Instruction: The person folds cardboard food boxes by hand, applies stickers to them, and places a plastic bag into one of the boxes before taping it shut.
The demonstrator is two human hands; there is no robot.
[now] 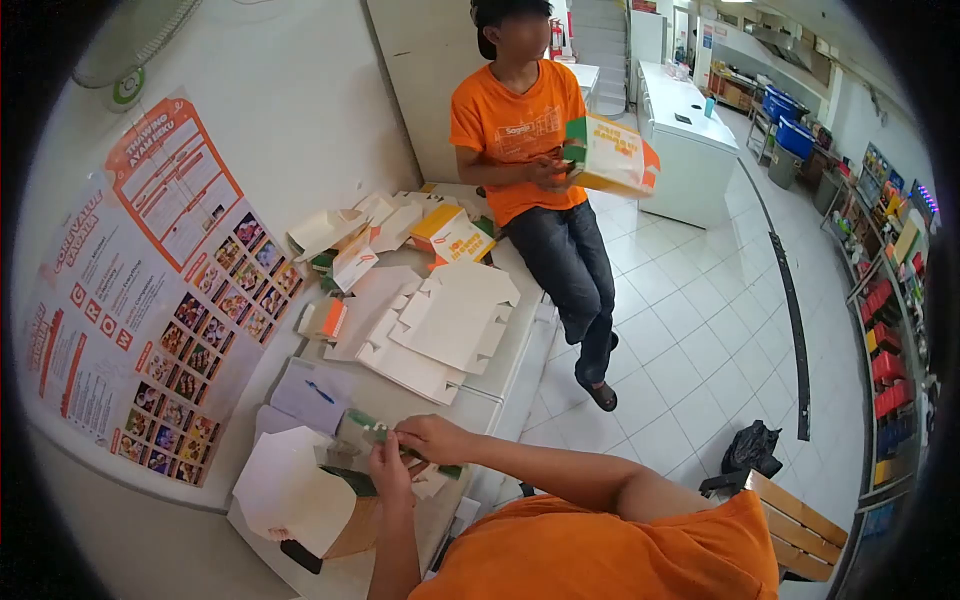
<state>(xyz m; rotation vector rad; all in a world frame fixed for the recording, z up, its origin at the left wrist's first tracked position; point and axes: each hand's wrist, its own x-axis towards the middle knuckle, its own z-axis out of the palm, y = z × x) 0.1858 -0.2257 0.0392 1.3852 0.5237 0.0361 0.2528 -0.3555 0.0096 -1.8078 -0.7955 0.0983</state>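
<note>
Both of my hands are together over the near end of the white worktop. My left hand (390, 468) pinches a green-printed cardboard piece (362, 422), which looks like a small box or box flap. My right hand (432, 440) grips the same piece from the other side, its fingers bent over the edge. Parts of the cardboard are hidden behind my fingers. Just left of my hands stands a partly folded carton (295, 480) with a large pale flap raised. An open notebook (312, 395) with a blue pen (320, 392) lies beyond them.
Flat cardboard blanks (455, 315) are stacked mid-worktop, with a yellow-and-white box (452, 235) and other cartons behind. A co-worker (525, 130) in orange sits on the worktop's far end holding a printed box (612, 157). A bench (800, 525) and black bag (752, 448) are at right.
</note>
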